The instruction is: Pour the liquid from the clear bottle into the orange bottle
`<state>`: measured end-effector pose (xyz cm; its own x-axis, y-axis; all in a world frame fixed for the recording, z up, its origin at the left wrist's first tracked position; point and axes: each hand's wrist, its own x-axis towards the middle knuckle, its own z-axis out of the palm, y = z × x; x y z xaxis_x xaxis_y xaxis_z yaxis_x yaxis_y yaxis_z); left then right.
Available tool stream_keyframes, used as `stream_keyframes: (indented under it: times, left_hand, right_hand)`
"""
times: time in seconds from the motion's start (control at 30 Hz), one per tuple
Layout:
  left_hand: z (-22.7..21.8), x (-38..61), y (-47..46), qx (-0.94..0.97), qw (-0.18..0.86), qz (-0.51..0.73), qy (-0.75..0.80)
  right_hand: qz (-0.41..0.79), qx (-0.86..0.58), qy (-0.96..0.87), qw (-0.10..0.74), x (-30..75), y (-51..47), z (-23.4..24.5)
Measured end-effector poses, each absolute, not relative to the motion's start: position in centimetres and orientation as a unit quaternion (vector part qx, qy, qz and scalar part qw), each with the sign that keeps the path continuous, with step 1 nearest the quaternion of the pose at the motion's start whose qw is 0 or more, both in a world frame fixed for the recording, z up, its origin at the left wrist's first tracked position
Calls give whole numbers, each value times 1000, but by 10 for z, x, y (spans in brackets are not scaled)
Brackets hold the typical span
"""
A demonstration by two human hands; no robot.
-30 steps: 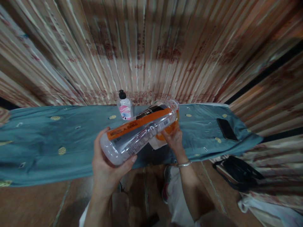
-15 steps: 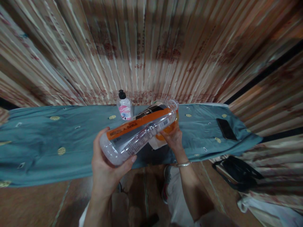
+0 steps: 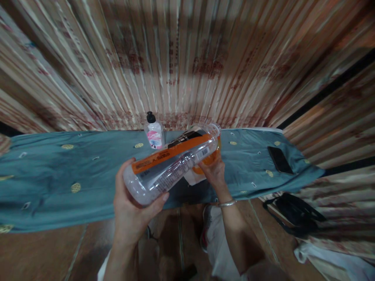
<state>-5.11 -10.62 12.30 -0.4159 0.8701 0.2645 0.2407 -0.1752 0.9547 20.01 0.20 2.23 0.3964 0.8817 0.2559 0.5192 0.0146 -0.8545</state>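
Note:
My left hand [image 3: 131, 203] is wrapped round the base of a large clear plastic bottle [image 3: 172, 160] with an orange, black and grey label. This bottle is steeply tilted, its neck pointing up and right in the picture, over an orange see-through container [image 3: 210, 158]. My right hand [image 3: 213, 170], with a bracelet at its wrist, closes round that container. Most of the container is hidden behind the bottle, so its kind and the meeting of the two mouths cannot be made out. Under them lies a pale sheet [image 3: 195, 177], partly covered.
Behind the large bottle stands a pump bottle [image 3: 154, 134] with a black top and pink label. A dark phone [image 3: 280, 160] lies at the right on the teal cloth [image 3: 96, 168]. Beyond hangs a pleated curtain [image 3: 187, 70]. A black bag [image 3: 295, 214] is low at the right.

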Motion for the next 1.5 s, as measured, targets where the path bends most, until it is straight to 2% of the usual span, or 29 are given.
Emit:
stream_keyframes:
  times: [0.67,0.9,1.3,1.5]
  left_hand:
    - [121,-53,-107,468,270,608,581]
    - [111,-60,-104,494,229,617,567]
    - [120,-54,-106,471,260,615,577]
    - [109,-60,-103,500,228,619,561]
  right_hand:
    - [181,-680,-518,487,198,3,24]
    - [202,-685,-515,475,194,1,33]
    - [196,-697,-497,479,189,0,36]
    - [194,-701,-501,468,189,0,34]
